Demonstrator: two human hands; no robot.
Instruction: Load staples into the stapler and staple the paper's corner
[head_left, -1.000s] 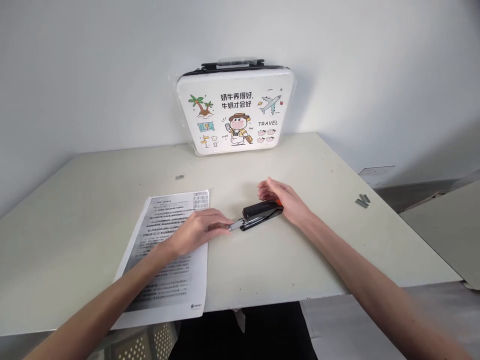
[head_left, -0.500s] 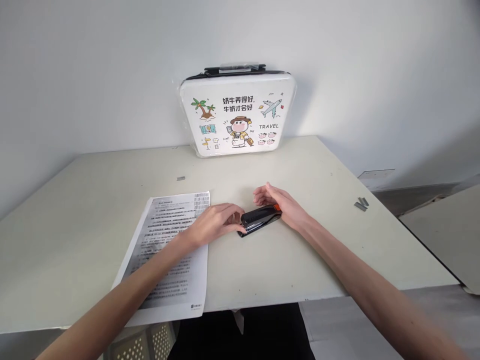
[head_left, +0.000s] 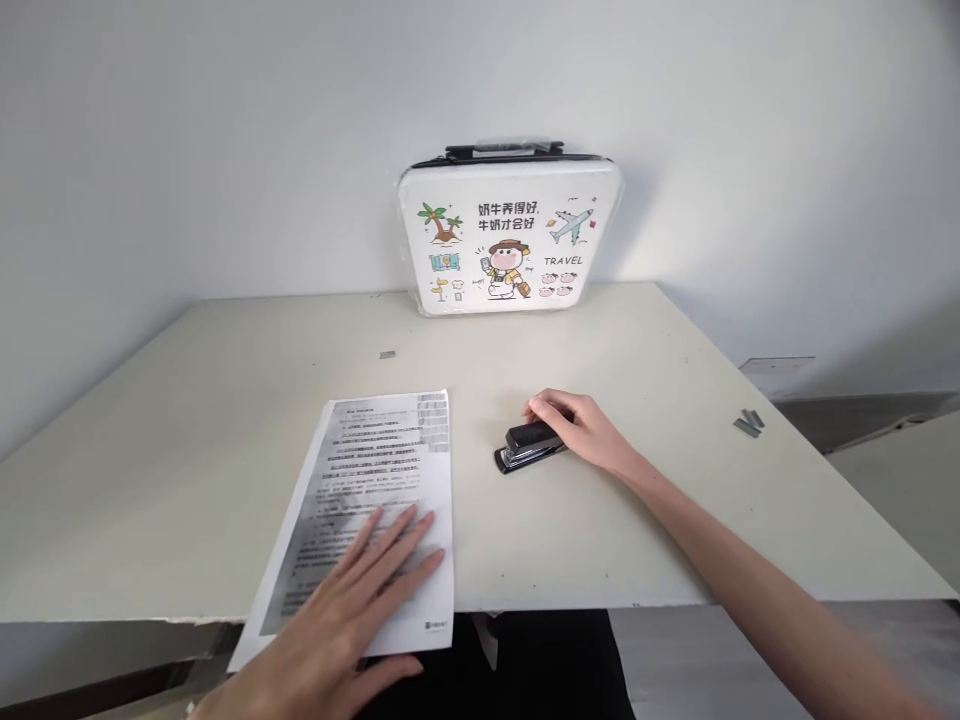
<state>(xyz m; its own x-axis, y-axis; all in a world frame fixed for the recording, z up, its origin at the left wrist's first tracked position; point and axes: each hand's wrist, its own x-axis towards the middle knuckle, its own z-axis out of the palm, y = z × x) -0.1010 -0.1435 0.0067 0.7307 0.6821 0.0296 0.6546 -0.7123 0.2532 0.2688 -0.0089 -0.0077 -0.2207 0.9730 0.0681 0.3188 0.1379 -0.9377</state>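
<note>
A black stapler [head_left: 525, 443] lies on the table, its front end pointing left. My right hand [head_left: 574, 425] is wrapped round its rear part, which the fingers partly hide. To the left, printed sheets of paper [head_left: 390, 430] lie near the front edge, their lower end reaching past it. Over the lower part of the paper my left hand [head_left: 352, 610] is spread out flat, fingers apart, with the thumb near the bottom edge. Whether there is one sheet or more I cannot tell.
A white case [head_left: 510, 240] with cartoon prints and a black handle stands against the wall at the back. Strips of staples [head_left: 748, 424] lie at the right, and a small staple strip [head_left: 387, 354] lies behind the paper on the table [head_left: 225, 400].
My left hand has left the stapler's front end and come down onto the paper, opening out. My right hand has closed round the stapler's rear. The view has shifted slightly left.
</note>
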